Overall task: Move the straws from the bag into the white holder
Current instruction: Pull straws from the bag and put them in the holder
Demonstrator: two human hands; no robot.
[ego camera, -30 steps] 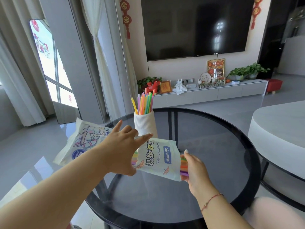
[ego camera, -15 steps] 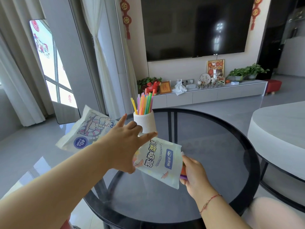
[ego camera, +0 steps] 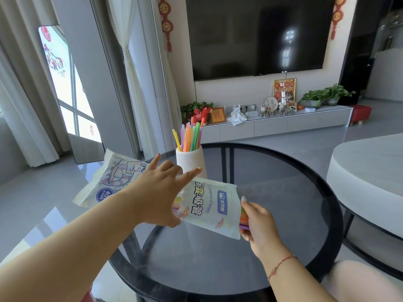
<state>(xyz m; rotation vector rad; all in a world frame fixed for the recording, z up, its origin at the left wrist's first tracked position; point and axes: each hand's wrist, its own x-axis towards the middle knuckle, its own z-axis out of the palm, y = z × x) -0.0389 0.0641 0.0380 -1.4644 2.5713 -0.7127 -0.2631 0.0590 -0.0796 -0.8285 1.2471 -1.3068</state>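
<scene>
A white printed straw bag [ego camera: 209,208] hangs flat above the dark glass table [ego camera: 283,192]. My left hand [ego camera: 157,192] grips its middle from above, fingers spread over it. At the bag's right, open end, my right hand [ego camera: 259,223] pinches the ends of a bundle of coloured straws [ego camera: 243,216] that stick out a little. Behind my left hand the white ribbed holder [ego camera: 189,160] stands upright on the table. Several coloured straws [ego camera: 190,136] stand in the holder.
The round glass table has a black rim and crossbars underneath. A pale round table [ego camera: 370,166] stands close on the right. Beyond are a low TV cabinet [ego camera: 283,125] with ornaments and plants, a wall TV, and curtains by a window on the left.
The bag's right end dipped half a second ago and has come back up level. More of the straw ends show beside my right fingers. Both hands stay on the bag and straws.
</scene>
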